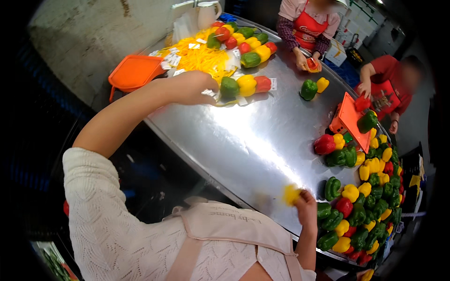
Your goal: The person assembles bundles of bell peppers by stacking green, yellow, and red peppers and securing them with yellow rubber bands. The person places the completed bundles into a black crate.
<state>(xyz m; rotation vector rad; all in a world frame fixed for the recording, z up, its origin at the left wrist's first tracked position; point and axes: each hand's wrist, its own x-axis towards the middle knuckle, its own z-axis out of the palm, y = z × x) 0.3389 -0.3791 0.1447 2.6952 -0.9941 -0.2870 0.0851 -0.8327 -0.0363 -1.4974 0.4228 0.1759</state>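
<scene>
steel table (253, 140), one three-pepper pack (245, 86)

One head-worn fisheye view looks steeply down past the wearer's shoulder, close over a steel table (243, 140); it faces outward beyond the fingertips toward two people across it, edges bending at the rim

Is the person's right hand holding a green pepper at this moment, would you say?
No, the right hand grips a blurred yellow pepper above the steel table, near the pile of mixed peppers.
</scene>
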